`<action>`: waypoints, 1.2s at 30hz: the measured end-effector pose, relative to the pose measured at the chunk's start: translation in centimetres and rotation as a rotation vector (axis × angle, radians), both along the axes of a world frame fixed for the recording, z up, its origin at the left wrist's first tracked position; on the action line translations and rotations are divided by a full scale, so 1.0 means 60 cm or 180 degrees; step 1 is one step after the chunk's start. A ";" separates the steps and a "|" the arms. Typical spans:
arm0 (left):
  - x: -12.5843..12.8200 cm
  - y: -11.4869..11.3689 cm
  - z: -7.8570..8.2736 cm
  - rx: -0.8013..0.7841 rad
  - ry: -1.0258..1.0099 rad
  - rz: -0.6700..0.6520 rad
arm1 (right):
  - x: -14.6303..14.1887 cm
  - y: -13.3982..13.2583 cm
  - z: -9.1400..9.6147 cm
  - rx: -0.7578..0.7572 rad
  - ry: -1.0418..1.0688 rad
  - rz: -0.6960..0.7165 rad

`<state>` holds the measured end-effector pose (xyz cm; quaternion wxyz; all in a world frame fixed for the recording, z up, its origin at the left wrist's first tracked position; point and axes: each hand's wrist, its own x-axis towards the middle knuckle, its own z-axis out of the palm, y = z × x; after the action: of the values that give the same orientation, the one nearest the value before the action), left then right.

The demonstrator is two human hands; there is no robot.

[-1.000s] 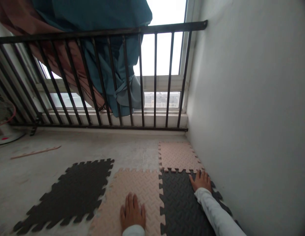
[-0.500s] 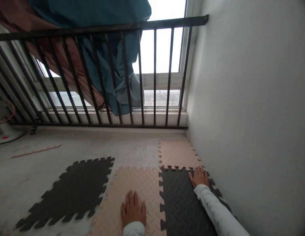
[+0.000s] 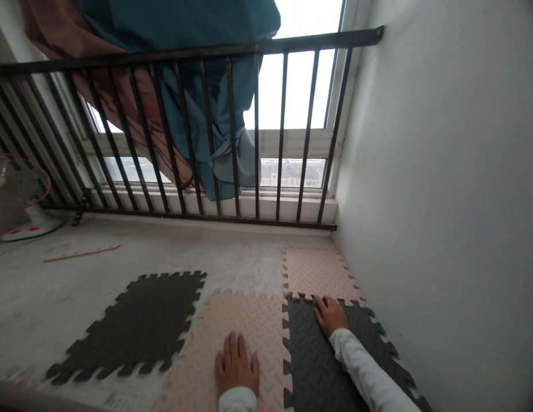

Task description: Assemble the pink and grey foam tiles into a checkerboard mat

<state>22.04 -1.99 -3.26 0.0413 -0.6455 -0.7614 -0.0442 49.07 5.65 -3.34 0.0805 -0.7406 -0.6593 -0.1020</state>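
Bare concrete floor (image 3: pixel 232 257) runs to a black railing (image 3: pixel 206 51) with a teal curtain (image 3: pixel 184 23) behind it; a white wall (image 3: pixel 442 171) closes the right side. Near the bottom edge, the left hand (image 3: pixel 237 366) lies flat, fingers spread, on the near pink mat (image 3: pixel 244 320), gripping nothing. The right hand (image 3: pixel 330 313) presses open-palmed on the dark mat (image 3: pixel 313 355) just to the right, at its seam with the far pink mat (image 3: pixel 318 272). A loose dark mat (image 3: pixel 141 320) lies apart to the left, with a fan (image 3: pixel 28 197) far left.

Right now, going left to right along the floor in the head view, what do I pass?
Fan → wooden strip → loose black mat → pink mat under the left hand → joined black mat under the right hand → wall.
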 end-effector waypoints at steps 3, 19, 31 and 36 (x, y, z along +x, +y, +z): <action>-0.001 0.002 -0.004 -0.0099 -0.0048 0.0015 | -0.058 0.022 0.002 0.0171 0.0130 -0.0347; -0.008 0.008 -0.026 0.0077 -0.0312 -0.0004 | -0.081 0.033 0.006 0.0130 0.0160 -0.0574; 0.000 0.003 -0.007 0.0101 -0.0155 0.0018 | -0.100 0.003 0.020 -0.0894 0.0366 0.0595; 0.001 0.001 0.001 0.0087 -0.0202 0.0021 | -0.124 0.005 0.034 -0.1117 0.0398 0.0418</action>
<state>22.13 -1.95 -3.17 0.0260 -0.6406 -0.7637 -0.0749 41.65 5.92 -1.29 -0.0025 -0.7036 -0.7075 0.0662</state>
